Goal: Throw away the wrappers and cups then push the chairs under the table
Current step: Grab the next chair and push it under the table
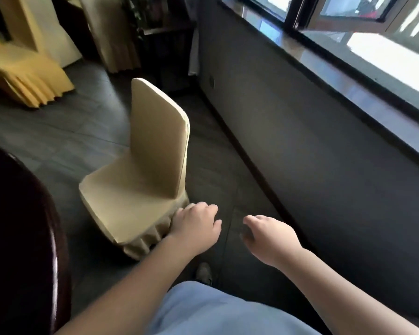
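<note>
A chair in a cream cloth cover stands on the dark floor, pulled away from the dark round table whose rim fills the lower left. My left hand hovers by the chair's right rear corner, fingers curled, holding nothing; I cannot tell if it touches the cover's skirt. My right hand hangs in the air to the right of it, fingers loosely apart and empty. No wrappers or cups are in view.
A grey wall under a window sill runs along the right. A stack of yellow-covered chairs sits at the back left, with another covered chair and a dark stand behind. My shoe shows below.
</note>
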